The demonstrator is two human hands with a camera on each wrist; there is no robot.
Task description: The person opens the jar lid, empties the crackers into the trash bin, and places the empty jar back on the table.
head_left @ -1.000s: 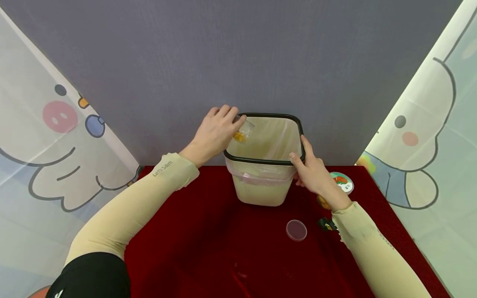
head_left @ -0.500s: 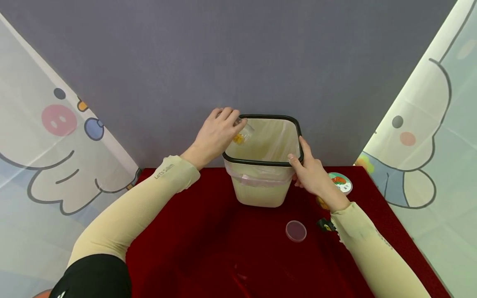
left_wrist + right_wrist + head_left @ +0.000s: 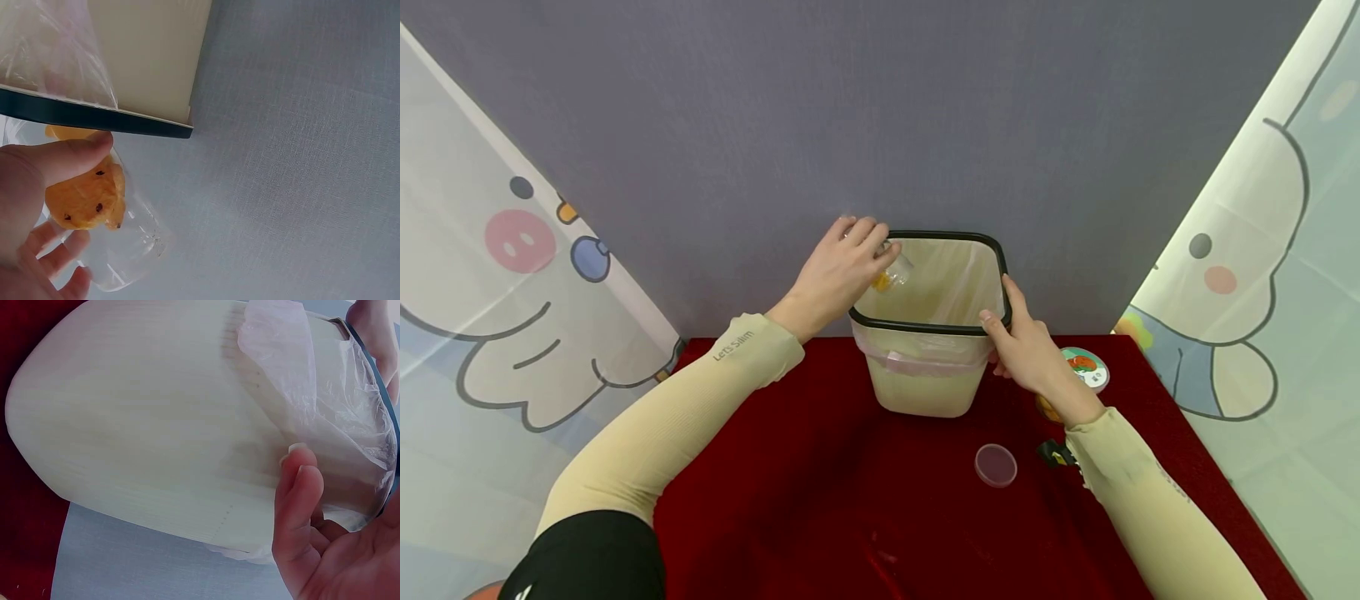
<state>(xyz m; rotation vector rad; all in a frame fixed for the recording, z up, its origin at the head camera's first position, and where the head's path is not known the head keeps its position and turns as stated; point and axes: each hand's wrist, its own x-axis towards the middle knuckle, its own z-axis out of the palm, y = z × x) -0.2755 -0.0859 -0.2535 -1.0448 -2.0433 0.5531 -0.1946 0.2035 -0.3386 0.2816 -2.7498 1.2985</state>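
Note:
In the head view, my left hand (image 3: pixel 838 271) holds a clear plastic cup (image 3: pixel 901 268) tilted over the left side of a cream trash bin (image 3: pixel 921 396). The left wrist view shows orange-yellow food pieces (image 3: pixel 87 200) with dark specks inside the cup, the thumb across its near side and fingertips at its far side. My right hand (image 3: pixel 1028 346) grips the bin's black rim at the front right corner, thumb on top. A translucent liner (image 3: pixel 287 362) is folded over the rim and hangs outside. The bin's bottom inside is hidden.
A round clear lid (image 3: pixel 996 465) lies on the red cloth (image 3: pixel 805 467) before the bin. Near my right forearm are a round printed tub lid (image 3: pixel 1086 369), an orange item (image 3: pixel 1048 408) partly hidden and a small dark packet-like thing (image 3: pixel 1055 454). A grey wall (image 3: pixel 925 108) stands behind.
My left hand has shifted slightly to the right with the cup, which tips a little further over the bin. The right hand keeps its grip on the rim.

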